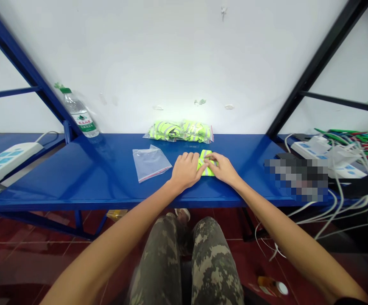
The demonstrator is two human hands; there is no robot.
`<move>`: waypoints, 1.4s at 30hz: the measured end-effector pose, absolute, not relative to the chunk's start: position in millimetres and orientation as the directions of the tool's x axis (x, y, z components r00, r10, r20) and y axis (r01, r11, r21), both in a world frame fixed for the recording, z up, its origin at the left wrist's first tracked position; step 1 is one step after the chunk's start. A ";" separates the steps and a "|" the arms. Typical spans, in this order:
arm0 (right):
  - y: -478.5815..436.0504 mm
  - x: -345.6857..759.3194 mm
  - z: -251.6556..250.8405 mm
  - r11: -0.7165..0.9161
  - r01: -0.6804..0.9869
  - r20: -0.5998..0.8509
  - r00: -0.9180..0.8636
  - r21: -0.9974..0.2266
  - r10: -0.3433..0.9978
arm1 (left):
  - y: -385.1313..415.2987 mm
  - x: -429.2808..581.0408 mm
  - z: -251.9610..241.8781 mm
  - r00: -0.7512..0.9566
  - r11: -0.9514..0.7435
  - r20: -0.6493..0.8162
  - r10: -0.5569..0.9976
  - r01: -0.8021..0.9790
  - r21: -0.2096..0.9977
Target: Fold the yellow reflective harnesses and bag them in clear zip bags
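A neon yellow-green strap with grey stripes [207, 170] lies folded on the blue table [107, 182], near its front edge. My left hand [187, 170] rests on its left side, fingers close together and curled over it, thumb pressing on the fabric. From the right, my right hand [222, 167] pinches the strap between thumb and fingers. Left of my hands lies a flat clear zip bag [150, 163] with a red seal line. Behind them, against the wall, sit clear bags packed with similar neon fabric [180, 131].
A water bottle [81, 114] leans at the back left. Power strips lie at the far left [7, 161] and right [330, 159], the right one among white cables and coloured cords [362, 142]. A pixelated object [298, 176] sits at the table's right end.
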State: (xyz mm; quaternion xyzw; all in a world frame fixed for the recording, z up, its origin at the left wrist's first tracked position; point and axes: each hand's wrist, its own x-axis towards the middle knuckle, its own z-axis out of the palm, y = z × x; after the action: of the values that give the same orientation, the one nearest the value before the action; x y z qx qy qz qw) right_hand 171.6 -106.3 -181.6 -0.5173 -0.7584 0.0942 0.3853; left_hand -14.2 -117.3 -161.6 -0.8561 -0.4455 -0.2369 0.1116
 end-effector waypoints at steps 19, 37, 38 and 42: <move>-95.2 176.4 -169.2 0.463 0.686 0.440 -0.227 -0.561 0.869 | -82.3 -4.0 -123.2 0.282 -0.323 0.340 0.897 0.944 0.071; -67.8 165.4 -140.1 0.293 0.587 0.045 -0.400 -0.755 0.916 | -61.6 -19.9 -154.9 0.380 -0.513 0.355 0.854 0.729 0.454; -66.9 162.6 -135.2 0.303 0.595 0.027 -0.427 -0.745 0.904 | -61.4 -20.8 -157.0 0.379 -0.530 0.378 0.845 0.687 0.497; -65.9 150.3 -128.7 0.303 0.561 -0.008 -0.485 -0.771 0.875 | -62.0 -21.4 -164.2 0.317 -0.569 0.492 0.811 0.622 0.538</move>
State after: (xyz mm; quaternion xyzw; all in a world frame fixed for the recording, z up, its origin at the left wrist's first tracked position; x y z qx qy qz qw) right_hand 150.3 -65.9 -128.7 -0.4608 -0.7786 0.3688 0.2129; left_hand -21.4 -62.0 -164.2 -0.8017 -0.4467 -0.3769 -0.1255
